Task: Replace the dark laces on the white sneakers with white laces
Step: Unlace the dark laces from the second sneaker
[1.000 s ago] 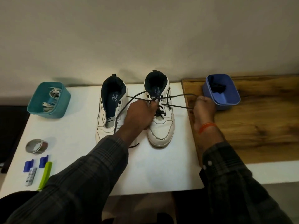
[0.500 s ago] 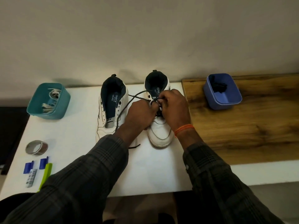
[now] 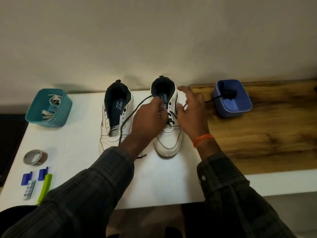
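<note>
A plain pale wall backs a white table (image 3: 82,152) that butts against a wooden counter (image 3: 267,134) on its right. 2 white high-top sneakers stand toes toward the person near the table's back edge: the left sneaker (image 3: 115,124) already has bare eyelets, while the right sneaker (image 3: 169,134) keeps dark lacing only in its lower rows. The left hand (image 3: 147,121) pinches the dark lace (image 3: 130,115) over the tongue, and 1 strand loops up past the collar and trails down across the left sneaker to the table's front half. Half a second ago the right hand (image 3: 192,115) was bunched against the left at the eyelets; now it has swung out toward the counter with fingers spread and looks released, though a dark strand by its thumb runs on toward the counter and blur keeps me from telling whether it is caught. That suggests another crossing has just been pulled free, so unlacing of the second shoe is past halfway. A blue square plastic tub (image 3: 231,100) at the counter's back left corner holds a dark bundle, probably the first lace. The white laces (image 3: 51,107) wait in a teal plastic tub (image 3: 48,109) at the table's back left corner. A tape roll (image 3: 35,157) and small blue clips (image 3: 34,176) lie near the front left corner.
</note>
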